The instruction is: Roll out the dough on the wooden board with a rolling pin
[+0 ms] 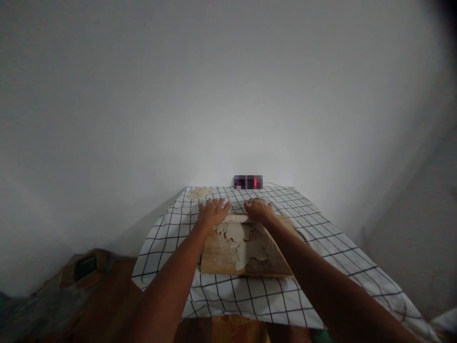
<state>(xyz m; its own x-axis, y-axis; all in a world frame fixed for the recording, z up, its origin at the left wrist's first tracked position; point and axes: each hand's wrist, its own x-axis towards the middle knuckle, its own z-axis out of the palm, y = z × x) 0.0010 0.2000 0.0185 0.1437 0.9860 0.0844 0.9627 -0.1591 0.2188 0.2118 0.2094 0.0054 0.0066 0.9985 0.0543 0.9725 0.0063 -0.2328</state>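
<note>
A pale rolling pin [236,218] lies across the far part of a wooden board [217,259], with a thin, ragged sheet of dough [246,247] on the board in front of it. On the pin's left end rests my left hand [214,212], palm down, its fingers stretched forward and apart. My right hand [259,209] is curled over the right end, fingers bent and close together. Both hands hide the ends of the pin. The dough has torn, uneven edges, and some of the wood shows through between its pieces.
A white cloth with black grid lines [167,238] covers the table. At the far left lies another flat piece of dough [200,192]. A blurred-out dark and red object [248,182] stands at the back by the white wall [228,95]. A box [85,267] sits low at left.
</note>
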